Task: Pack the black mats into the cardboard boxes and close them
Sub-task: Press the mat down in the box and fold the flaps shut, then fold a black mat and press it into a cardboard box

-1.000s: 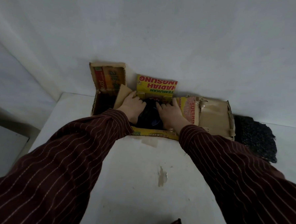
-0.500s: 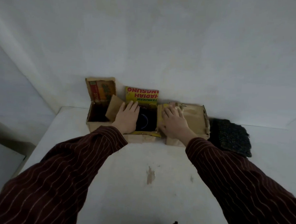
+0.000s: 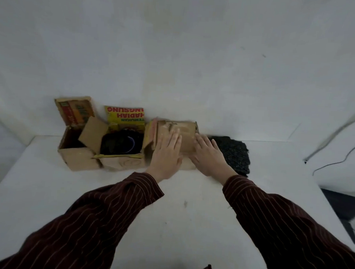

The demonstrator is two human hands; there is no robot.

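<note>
Three cardboard boxes stand in a row at the back of the white table (image 3: 168, 212). The left box (image 3: 76, 158) is open with its printed lid up. In the middle box (image 3: 119, 162), also open with a yellow flap raised, lies a rolled black mat (image 3: 120, 142). The flaps of the right box (image 3: 176, 130) are down. My left hand (image 3: 167, 154) rests flat on its top and front, fingers spread. At the box's right edge lies my right hand (image 3: 208, 156), open as well. Right of that box sits a pile of black mats (image 3: 233, 151).
A white wall rises straight behind the boxes. A thin dark cable (image 3: 339, 161) trails over the table's far right. The table edge drops off at the right, with dark floor (image 3: 345, 207) beyond.
Both hands have left the middle box and shifted right onto the right box. The mat stays in the middle box. The camera has pulled back and turned right.
</note>
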